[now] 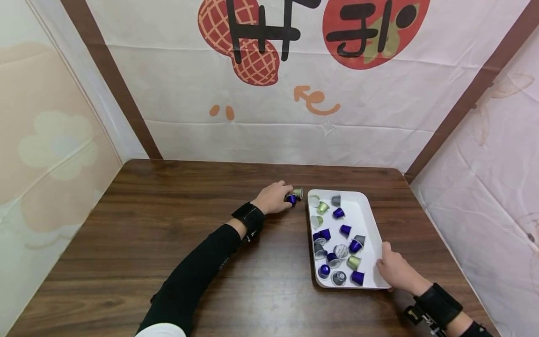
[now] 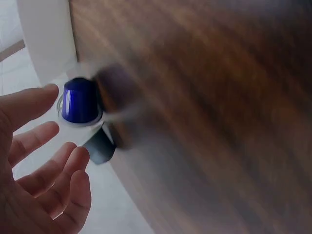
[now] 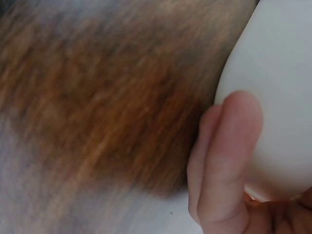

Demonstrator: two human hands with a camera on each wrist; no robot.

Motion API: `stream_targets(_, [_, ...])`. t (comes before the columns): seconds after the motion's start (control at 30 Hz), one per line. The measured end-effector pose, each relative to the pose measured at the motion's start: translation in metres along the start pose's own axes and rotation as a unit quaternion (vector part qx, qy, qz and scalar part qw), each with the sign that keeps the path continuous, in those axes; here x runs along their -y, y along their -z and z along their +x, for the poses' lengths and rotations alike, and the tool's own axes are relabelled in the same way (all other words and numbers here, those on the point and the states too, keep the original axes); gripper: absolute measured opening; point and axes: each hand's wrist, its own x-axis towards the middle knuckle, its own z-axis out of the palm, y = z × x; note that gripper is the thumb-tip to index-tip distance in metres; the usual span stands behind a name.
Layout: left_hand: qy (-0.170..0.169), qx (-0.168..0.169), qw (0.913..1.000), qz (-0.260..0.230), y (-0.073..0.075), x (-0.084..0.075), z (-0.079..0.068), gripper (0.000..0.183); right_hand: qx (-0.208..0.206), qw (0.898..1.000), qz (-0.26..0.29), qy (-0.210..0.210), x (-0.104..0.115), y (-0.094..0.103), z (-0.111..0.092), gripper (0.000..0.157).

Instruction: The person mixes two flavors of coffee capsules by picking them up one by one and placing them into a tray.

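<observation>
My left hand (image 1: 273,197) reaches over the far middle of the table, beside a blue coffee capsule (image 1: 291,199) and a green coffee capsule (image 1: 298,192). In the left wrist view its thumb and fingers are spread apart, close to the blue capsule (image 2: 80,101) and a dark capsule (image 2: 101,145); whether they touch is hard to tell. To the right lies a white tray (image 1: 372,222) with several blue, green and grey capsules scattered in it. My right hand (image 1: 399,269) grips the tray's near right corner, its fingers bent over the rim in the right wrist view.
A brown wooden table (image 1: 168,220) carries everything. Behind it hangs a white printed cloth (image 1: 269,135), with a pale cloth (image 1: 54,140) on the left and another cloth (image 1: 497,154) on the right. Table surface extends left of the tray.
</observation>
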Motion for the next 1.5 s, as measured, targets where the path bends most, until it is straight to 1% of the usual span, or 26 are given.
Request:
stream_targets(0.13, [0.000,-0.005,0.9999,-0.016,-0.006,-0.003,0.004,0.040,0.001,1.000,0.004,-0.001,0.000,0.000,0.001,0.029])
stream_targets(0.33, [0.004,-0.005,0.9995,-0.032,-0.016,-0.007,0.007,0.029,0.000,1.000,0.007,0.002,-0.003,-0.003,0.001,0.028])
stream_targets(0.53, [0.005,0.001,0.9994,-0.033,-0.016,-0.009,0.005,0.031,-0.004,1.000,0.014,0.009,-0.005,-0.002,0.001,0.026])
stream_targets(0.8, [0.006,0.015,0.9998,-0.014,-0.017,-0.009,0.004,0.035,0.000,1.000,0.013,0.007,-0.003,-0.003,0.001,0.028])
stream_targets(0.97, [0.013,0.030,0.9995,-0.006,-0.012,-0.012,0.002,0.037,0.003,1.000,0.006,0.001,-0.001,-0.001,0.000,0.030])
stream_targets(1.07, [0.016,0.032,0.9992,-0.016,-0.008,-0.013,-0.001,0.034,0.004,1.000,0.002,-0.002,0.000,0.000,-0.001,0.031])
stream_targets(1.13, [0.016,0.031,0.9992,-0.021,-0.004,-0.014,-0.004,0.029,0.007,1.000,0.002,-0.002,0.000,0.000,-0.002,0.030])
stream_targets(1.3, [0.000,0.019,0.9995,-0.024,0.009,-0.017,-0.011,0.019,0.008,1.000,0.000,-0.003,0.001,0.001,-0.002,0.030])
stream_targets(1.4, [-0.011,0.013,0.9995,-0.028,0.017,-0.021,-0.014,0.020,0.005,1.000,-0.003,-0.003,0.002,0.002,-0.002,0.031])
stream_targets(1.5, [-0.024,0.013,0.9991,-0.034,0.023,-0.028,-0.017,0.022,0.006,1.000,-0.001,-0.004,0.002,0.002,-0.002,0.031])
